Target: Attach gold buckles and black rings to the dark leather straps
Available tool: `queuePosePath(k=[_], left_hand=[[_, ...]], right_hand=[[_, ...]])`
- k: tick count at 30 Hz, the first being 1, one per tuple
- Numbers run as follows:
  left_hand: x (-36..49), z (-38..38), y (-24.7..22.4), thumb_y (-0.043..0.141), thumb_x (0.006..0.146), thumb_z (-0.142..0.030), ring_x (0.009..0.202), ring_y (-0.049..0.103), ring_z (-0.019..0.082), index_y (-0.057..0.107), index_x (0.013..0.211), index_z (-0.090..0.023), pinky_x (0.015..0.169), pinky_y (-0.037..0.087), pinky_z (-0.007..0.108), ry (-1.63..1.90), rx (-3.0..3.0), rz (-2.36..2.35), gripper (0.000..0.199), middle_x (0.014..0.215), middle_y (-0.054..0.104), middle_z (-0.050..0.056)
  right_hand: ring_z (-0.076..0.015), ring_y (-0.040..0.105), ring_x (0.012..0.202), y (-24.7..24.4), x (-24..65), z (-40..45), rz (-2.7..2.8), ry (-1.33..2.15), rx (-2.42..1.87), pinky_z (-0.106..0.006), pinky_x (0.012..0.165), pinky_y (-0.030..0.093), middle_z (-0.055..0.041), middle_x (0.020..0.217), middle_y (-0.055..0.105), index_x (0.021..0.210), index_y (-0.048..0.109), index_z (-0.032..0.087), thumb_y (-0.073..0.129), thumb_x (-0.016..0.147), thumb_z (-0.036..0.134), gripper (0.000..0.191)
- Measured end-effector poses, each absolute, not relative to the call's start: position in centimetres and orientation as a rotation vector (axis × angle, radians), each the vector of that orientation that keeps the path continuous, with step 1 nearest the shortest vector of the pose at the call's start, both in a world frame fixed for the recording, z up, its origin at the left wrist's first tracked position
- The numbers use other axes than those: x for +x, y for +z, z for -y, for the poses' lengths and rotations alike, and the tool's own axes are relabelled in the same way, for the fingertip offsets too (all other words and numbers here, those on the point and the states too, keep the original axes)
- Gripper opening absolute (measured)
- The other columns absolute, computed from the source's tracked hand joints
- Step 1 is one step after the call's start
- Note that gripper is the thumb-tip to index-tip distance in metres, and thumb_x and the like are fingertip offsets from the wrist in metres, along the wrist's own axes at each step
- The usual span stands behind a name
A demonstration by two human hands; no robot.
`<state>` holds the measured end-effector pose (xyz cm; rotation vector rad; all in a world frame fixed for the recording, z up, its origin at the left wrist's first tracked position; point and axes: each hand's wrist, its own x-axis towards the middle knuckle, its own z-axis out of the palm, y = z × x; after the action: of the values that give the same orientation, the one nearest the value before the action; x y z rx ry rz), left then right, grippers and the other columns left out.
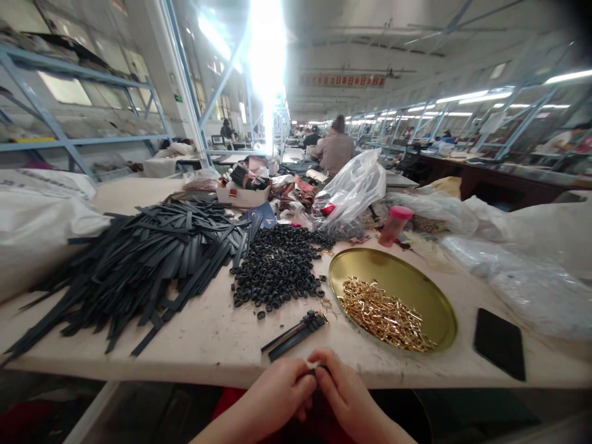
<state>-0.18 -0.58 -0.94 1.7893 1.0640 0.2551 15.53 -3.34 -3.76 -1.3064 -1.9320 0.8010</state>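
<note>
At the table's front edge my left hand [287, 387] and my right hand [341, 387] meet, both closed, fingertips pinched together. A small black piece [318, 370] shows between them; the fingers hide most of it. Just beyond lie a few black straps [296, 337] with a gold glint of metal at one end. Farther back is a heap of small black loops [276, 266]. Left of it spreads a large pile of flat black strips [160, 253]. On the right, a round gold tray [437, 296] holds many small gold metal pieces [383, 314], perhaps buckles.
A black phone [499, 343] lies at the right. Behind the tray stand a pink-lidded jar [393, 227] and a clear plastic bag [354, 188]. A white box [243, 197] sits at the back. Plastic sheeting [541, 277] covers the right side. A person [337, 148] sits farther off.
</note>
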Motion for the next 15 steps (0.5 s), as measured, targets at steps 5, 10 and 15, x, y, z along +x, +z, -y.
queuePosePath(k=[5, 10, 15], left_hand=[[1.2, -3.7, -2.5, 0.040, 0.082, -0.030, 0.083, 0.058, 0.023, 0.062, 0.089, -0.016, 0.075, 0.043, 0.032, 0.463, 2.071, -1.336, 0.028, 0.089, 0.065, 0.009], [0.3, -4.8, -3.8, 0.054, 0.073, -0.018, 0.101, 0.052, 0.026, 0.060, 0.105, -0.018, 0.090, 0.038, 0.036, 0.483, 2.217, -1.541, 0.032, 0.110, 0.060, 0.010], [-6.4, -9.1, -2.3, 0.048, 0.082, -0.023, 0.103, 0.051, 0.019, 0.058, 0.104, -0.023, 0.092, 0.037, 0.030, 0.455, 2.268, -1.822, 0.024, 0.110, 0.058, 0.005]], right_hand=[[-0.0195, 0.059, 0.074, -4.0, 16.5, -3.1, 1.963, 0.440, -1.494, -0.032, 0.067, 0.045, -0.0050, 0.078, 0.063, 0.090, 0.053, 0.018, 0.033, 0.089, 0.030, 0.024], [-0.0266, 0.056, 0.095, -7.6, 16.0, -6.5, 1.958, 0.322, -1.437, -0.045, 0.083, 0.044, -0.0122, 0.099, 0.063, 0.097, 0.059, 0.016, 0.043, 0.084, 0.032, 0.026], [-0.0261, 0.061, 0.094, -11.7, 16.4, -7.0, 1.984, 0.231, -1.442, -0.040, 0.080, 0.050, -0.0091, 0.101, 0.066, 0.097, 0.063, 0.021, 0.048, 0.081, 0.039, 0.029]])
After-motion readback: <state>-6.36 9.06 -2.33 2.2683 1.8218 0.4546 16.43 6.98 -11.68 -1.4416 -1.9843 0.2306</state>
